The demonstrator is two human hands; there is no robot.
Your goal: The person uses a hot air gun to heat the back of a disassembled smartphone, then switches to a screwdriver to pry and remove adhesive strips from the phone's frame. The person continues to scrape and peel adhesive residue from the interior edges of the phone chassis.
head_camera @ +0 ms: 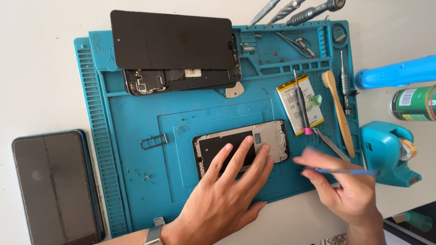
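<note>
Pressing flat with fingers spread, the left hand lies open on the phone frame at the centre of the frame, its fingertips on the dark panel inside. The right hand, lower right, has its grip closed on a thin blue-handled tool, pinched between thumb and fingers and lying roughly level; its fingers are blurred, just right of the phone frame. Both rest over the blue work mat, which covers the white bench. Just above the right hand lie a phone battery with a pink-tipped screwdriver across it, metal tweezers and a wooden spatula. At the upper middle sits an opened phone with a dark screen panel overlapping it. A dark phone lies at lower left, off the mat. A teal tape dispenser stands at the right edge.
</note>
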